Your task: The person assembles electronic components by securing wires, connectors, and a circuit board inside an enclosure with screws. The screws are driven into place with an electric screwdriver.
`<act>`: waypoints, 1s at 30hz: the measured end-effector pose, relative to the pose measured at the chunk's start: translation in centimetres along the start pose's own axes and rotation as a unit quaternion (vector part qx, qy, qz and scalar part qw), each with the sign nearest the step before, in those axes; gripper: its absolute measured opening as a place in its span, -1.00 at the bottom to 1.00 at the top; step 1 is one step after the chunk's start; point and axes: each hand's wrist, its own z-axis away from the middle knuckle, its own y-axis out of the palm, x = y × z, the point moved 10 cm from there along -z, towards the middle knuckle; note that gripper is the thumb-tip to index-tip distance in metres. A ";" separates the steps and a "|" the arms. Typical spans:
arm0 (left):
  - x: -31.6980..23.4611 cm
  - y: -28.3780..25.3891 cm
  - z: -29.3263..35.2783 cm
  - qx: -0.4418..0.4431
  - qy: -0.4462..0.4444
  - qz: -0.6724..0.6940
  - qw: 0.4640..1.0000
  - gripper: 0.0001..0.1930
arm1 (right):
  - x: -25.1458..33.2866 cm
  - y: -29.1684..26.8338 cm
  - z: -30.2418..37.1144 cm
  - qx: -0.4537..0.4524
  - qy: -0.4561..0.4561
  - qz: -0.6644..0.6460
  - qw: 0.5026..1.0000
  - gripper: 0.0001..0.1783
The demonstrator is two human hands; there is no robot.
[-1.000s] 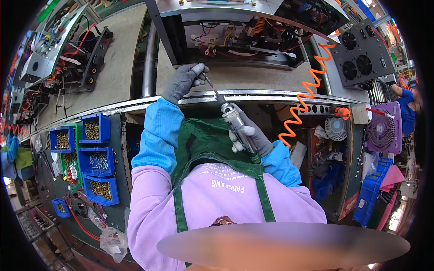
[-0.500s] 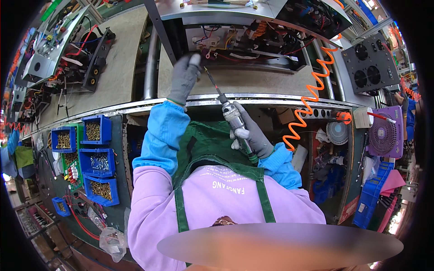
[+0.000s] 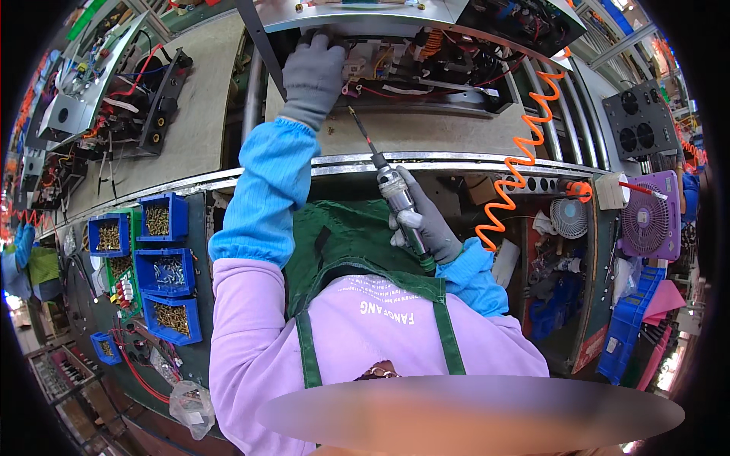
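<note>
My left hand (image 3: 313,74), in a grey glove, reaches into the left end of an open metal equipment housing (image 3: 449,105). Its fingers are stretched forward and somewhat apart; their tips are in shadow, and I see nothing held in them. Wires and ring terminals (image 3: 350,90) lie just right of this hand. My right hand (image 3: 430,224), also gloved in grey, is wrapped around a power screwdriver (image 3: 397,194) in front of my green apron. The screwdriver's long bit (image 3: 359,121) points up and left toward the housing, its tip free of contact.
Blue bins (image 3: 169,272) of screws stand on the left bench. Another opened unit (image 3: 99,99) sits at the far left. An orange coiled hose (image 3: 523,159) hangs on the right, near a purple fan (image 3: 645,216). A metal rail (image 3: 441,159) runs along the work surface's front edge.
My left hand has moved up and away from near the bit tip into the housing. My right hand keeps its grip on the screwdriver almost unmoved. The black fan panel at right has shifted right.
</note>
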 end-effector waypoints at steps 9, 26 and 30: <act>5.6 4.6 3.6 0.181 -0.211 0.450 0.849 -0.68 | -0.1 -0.7 0.4 -0.012 -0.038 -0.040 0.998 0.05; 4.0 5.1 4.1 0.078 -0.141 0.344 0.925 -0.73 | -0.2 -0.8 0.0 -0.022 -0.022 -0.032 0.999 0.00; 2.7 6.5 4.7 0.151 -0.160 0.492 0.842 -0.73 | 0.0 -1.2 0.2 -0.026 -0.021 -0.035 0.999 0.00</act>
